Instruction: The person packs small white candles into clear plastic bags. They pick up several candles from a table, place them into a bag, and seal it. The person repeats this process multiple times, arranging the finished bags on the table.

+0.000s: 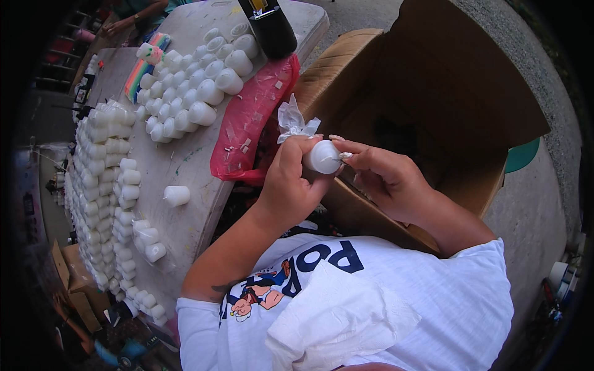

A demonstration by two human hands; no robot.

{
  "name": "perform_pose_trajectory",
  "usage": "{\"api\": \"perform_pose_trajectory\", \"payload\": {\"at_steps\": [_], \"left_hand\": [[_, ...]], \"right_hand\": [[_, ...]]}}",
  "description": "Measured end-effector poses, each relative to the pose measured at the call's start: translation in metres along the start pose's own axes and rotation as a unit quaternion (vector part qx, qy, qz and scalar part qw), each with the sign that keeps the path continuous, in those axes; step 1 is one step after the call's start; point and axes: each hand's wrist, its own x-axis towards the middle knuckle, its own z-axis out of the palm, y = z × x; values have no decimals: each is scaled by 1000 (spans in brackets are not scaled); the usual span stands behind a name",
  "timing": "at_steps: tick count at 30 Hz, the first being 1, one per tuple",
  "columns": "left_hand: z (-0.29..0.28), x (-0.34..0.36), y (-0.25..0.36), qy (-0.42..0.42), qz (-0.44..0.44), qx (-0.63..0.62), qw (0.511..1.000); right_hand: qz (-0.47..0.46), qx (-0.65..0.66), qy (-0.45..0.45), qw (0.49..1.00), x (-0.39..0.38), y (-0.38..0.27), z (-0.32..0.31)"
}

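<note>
A short white candle (323,157) is gripped between the thumb and fingers of my left hand (286,176), its round end facing up. The fingertips of my right hand (391,179) are pinched together at that candle's right edge. Whatever they hold there is too small to make out, perhaps the wick. Crumpled white tissue or thin plastic (293,120) sticks up just beyond my left fingers. Both hands are in front of my chest, over the near side of an open cardboard box (427,80).
On the table (198,164) to the left stand a cluster of white candles (192,83), long stacked rows of more (102,185) and one lone candle (177,196). A pink plastic bag (250,117) with scraps and a black cylindrical container (272,31) sit along its edge. Another person's hand (117,26) shows far left.
</note>
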Motion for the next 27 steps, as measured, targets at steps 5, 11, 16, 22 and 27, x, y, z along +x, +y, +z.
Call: {"api": "perform_pose_trajectory", "payload": {"at_steps": [5, 11, 16, 22, 27], "left_hand": [[-1, 0, 0, -9, 12, 4, 1000], [-2, 0, 2, -14, 1, -4, 1000], [-2, -1, 1, -13, 6, -22, 1000], [-2, 0, 3, -4, 12, -12, 1000], [-4, 2, 6, -6, 5, 10, 1000]], "right_hand": [[28, 76, 48, 996, 1, -3, 4], [15, 23, 5, 1000, 0, -1, 0], [-3, 41, 37, 998, 2, -1, 1], [-19, 24, 11, 999, 1, 1, -2], [-7, -1, -6, 1000, 1, -3, -2]]}}
